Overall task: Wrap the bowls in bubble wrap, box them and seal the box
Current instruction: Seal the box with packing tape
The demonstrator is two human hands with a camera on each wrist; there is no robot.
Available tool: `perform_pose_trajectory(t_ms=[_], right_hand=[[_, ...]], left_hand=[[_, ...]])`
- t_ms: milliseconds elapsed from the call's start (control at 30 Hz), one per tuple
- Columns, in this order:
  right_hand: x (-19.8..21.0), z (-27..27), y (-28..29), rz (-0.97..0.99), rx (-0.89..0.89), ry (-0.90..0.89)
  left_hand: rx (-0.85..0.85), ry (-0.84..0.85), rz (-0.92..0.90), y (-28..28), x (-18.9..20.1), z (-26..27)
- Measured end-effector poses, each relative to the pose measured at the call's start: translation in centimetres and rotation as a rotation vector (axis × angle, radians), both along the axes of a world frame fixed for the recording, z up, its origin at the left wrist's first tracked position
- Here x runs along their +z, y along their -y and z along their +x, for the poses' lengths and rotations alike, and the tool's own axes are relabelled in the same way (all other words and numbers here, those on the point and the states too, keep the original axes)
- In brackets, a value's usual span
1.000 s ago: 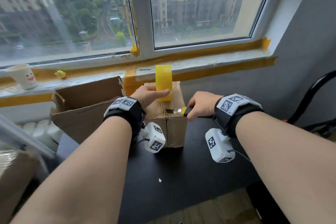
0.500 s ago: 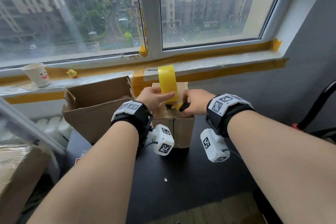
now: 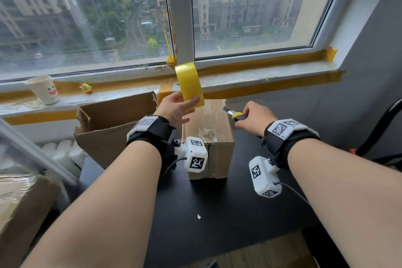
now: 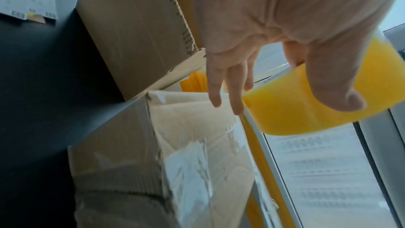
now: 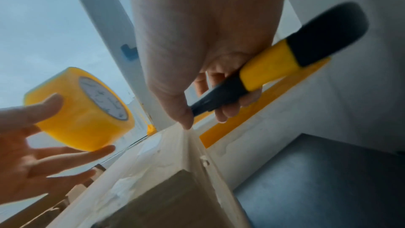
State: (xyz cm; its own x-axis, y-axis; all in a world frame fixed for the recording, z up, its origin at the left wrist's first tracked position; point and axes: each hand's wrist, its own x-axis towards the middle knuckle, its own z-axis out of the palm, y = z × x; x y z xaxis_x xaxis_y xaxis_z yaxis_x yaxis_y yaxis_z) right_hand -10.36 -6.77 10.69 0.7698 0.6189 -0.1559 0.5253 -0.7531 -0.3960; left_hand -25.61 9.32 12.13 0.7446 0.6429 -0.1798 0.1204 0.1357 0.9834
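Observation:
A small closed cardboard box (image 3: 208,130) stands on the black table (image 3: 217,213), with clear tape across its top (image 4: 197,171). My left hand (image 3: 176,109) pinches a yellow roll of tape (image 3: 190,85) between thumb and forefinger, lifted above the box's far left corner; the other fingers are spread. The roll (image 5: 81,108) also shows in the right wrist view. My right hand (image 3: 253,118) grips a black and yellow utility knife (image 3: 236,114) over the box's right edge; its handle (image 5: 269,68) fills that hand. No bowls are visible.
A larger open cardboard box (image 3: 113,126) stands left of the small one. On the windowsill sit a paper cup (image 3: 43,89) and a small yellow toy (image 3: 86,88). A dark chair (image 3: 382,128) is at the right. Another wrapped box (image 3: 19,202) is at far left.
My left hand has lifted the tape roll up off the box top. My right hand has drawn the knife away to the right of the box.

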Motion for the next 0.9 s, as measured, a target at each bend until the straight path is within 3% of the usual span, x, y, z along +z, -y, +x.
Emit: perform_pose_trajectory(t_ms=[200, 433, 700, 900], right_hand=[[-3.0, 1.0, 0.5, 0.045, -0.146, -0.117], [-10.0, 1.8, 1.2, -0.079, -0.212, -0.196], [-17.6, 1.7, 1.3, -0.249, -0.207, -0.302], [-19.5, 1.3, 1.3, -0.25, -0.19, -0.31]], left_hand=[[0.033, 0.049, -0.003, -0.5, -1.2, 0.4], [0.144, 0.139, 0.037, -1.3, -3.4, 1.9], [0.184, 0.215, 0.055, -1.5, -4.7, 2.7], [0.198, 0.247, 0.072, -1.3, -5.1, 2.6]])
